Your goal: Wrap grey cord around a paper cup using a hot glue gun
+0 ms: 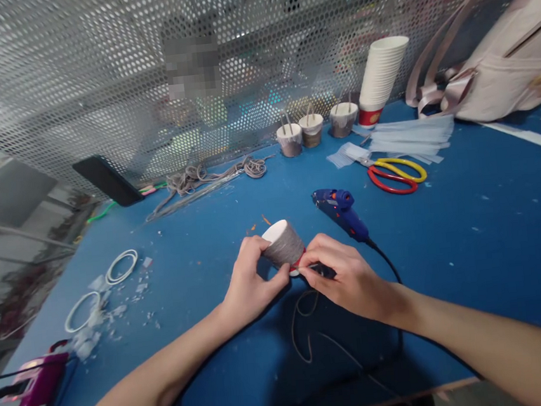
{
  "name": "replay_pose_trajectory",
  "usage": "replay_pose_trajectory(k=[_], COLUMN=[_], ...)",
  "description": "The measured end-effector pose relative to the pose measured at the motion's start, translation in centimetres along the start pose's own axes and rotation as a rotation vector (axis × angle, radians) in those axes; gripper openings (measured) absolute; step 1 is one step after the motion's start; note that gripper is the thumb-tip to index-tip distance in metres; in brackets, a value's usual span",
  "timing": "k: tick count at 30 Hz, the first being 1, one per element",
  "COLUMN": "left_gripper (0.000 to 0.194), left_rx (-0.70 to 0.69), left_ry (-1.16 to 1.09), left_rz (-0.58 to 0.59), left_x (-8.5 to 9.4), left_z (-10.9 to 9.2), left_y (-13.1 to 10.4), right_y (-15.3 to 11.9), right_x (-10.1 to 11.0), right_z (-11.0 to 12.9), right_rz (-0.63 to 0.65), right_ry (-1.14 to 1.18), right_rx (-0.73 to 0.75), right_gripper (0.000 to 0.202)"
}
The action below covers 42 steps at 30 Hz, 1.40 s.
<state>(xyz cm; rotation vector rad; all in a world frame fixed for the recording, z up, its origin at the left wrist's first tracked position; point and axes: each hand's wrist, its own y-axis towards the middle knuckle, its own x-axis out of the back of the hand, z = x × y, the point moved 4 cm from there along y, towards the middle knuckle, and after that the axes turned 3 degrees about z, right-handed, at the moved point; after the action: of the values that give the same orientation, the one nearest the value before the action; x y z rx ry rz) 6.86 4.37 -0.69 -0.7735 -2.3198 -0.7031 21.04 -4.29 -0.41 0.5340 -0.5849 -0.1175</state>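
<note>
Gripping a tilted, cord-wrapped paper cup [286, 246] between thumb and fingers, the left hand [253, 272] held it over the blue surface [469, 228]; the right hand [346, 269] pinched loose gray cord [293, 331] beside its red lower band, near a blue glue gun [341, 212]

Pale bag [501, 72] gets chopped off by the right edge, purple box [42, 391] by the left edge down low. Stuff behind the mesh panel [109, 72] up top is mush. Mid-frame, the right hand [347, 272] hides some of the cup [287, 246], lower end.
</note>
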Motion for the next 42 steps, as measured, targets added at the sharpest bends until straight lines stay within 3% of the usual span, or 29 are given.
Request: replay_pose_trajectory(k=[8, 18, 42], left_gripper=[0.019, 0.025, 0.027], left_rx=[-0.003, 0.024, 0.052], left_ry=[-0.027, -0.024, -0.058], left_rz=[0.002, -0.013, -0.037], left_x=[0.2, 0.3, 0.1], left_z=[-0.2, -0.5, 0.2], left_y=[0.0, 0.2, -0.2], right_y=[0.0, 0.0, -0.1], right_x=[0.2, 0.0, -0.2], right_z=[-0.9, -1.1, -1.1], right_rz=[-0.088, -0.093, -0.088], right_ry=[-0.010, -0.028, -0.038], right_rx=[-0.069, -0.137, -0.102], right_gripper=[0.015, 0.012, 0.012])
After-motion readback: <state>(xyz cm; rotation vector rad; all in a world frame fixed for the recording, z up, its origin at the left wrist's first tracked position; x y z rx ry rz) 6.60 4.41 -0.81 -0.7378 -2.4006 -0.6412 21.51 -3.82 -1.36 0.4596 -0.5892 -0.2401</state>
